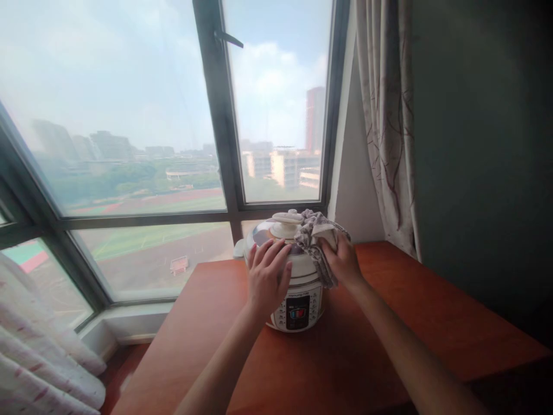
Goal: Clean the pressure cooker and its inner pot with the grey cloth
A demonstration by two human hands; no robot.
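Observation:
A white electric pressure cooker (298, 275) stands upright on the wooden table, its lid on and its control panel (298, 311) facing me. On top of the lid is a pale knob (287, 221). My left hand (268, 275) lies against the cooker's front left, at the lid's edge, with fingers stretched out and nothing in them. Over at the lid's right side, my right hand (343, 259) grips a patterned grey cloth (317, 230). The cloth is bunched on the lid and hangs down over the rim. Part of the right fingers is hidden by it.
The reddish-brown table (216, 323) reaches close to a large window with a dark frame (235, 213). A curtain (389, 115) hangs at the back right, and another curtain (38, 340) is at the lower left. A dark wall is on the right.

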